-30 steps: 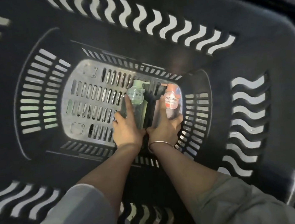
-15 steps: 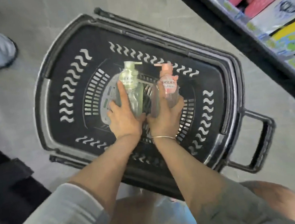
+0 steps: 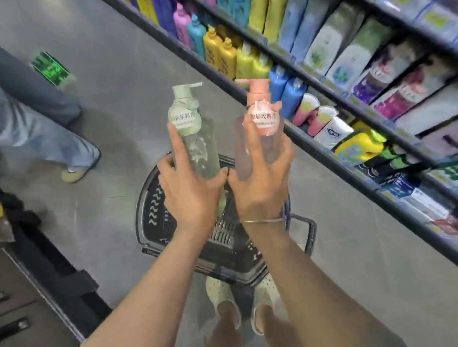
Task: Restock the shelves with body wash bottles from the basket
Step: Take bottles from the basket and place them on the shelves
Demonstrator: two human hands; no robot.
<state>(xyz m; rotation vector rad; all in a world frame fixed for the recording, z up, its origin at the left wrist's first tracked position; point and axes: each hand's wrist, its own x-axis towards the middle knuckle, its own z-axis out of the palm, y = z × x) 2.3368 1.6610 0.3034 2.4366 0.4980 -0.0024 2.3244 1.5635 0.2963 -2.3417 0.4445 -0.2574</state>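
- The shelves (image 3: 377, 74) are seen running diagonally across the upper right, packed with bottles and refill pouches; most labels are smeared by motion blur and cannot be read, and the upper tiers are cut off by the frame edge.
- The grey floor (image 3: 112, 81) is seen across the middle, with a green patch of light that is too blurred to identify.
- A second person (image 3: 27, 117) is seen at upper left only as trouser legs and 1 shoe, the rest being cut off.
- A dark fixture (image 3: 11, 286) at lower left is only partly shown and cannot be made out clearly.
- The black basket (image 3: 154, 211) stands on the floor below the hands; its middle is hidden behind both wrists, so its contents cannot be judged, and 1 handle is seen at its right.
- 2 feet in pale perforated shoes (image 3: 222, 295) are seen just beside the basket's near edge.
- The left hand (image 3: 192, 189) is wrapped around the lower body of the green-capped bottle (image 3: 189, 120), with the index finger laid up its side; the bottle is held upright above the basket.
- The right hand (image 3: 263, 180) is gripped around the pink-capped bottle (image 3: 262, 114), held upright just beside the green one; its clear lower body is partly hidden by fingers.
- A thin bangle (image 3: 262, 221) is worn on the right wrist.
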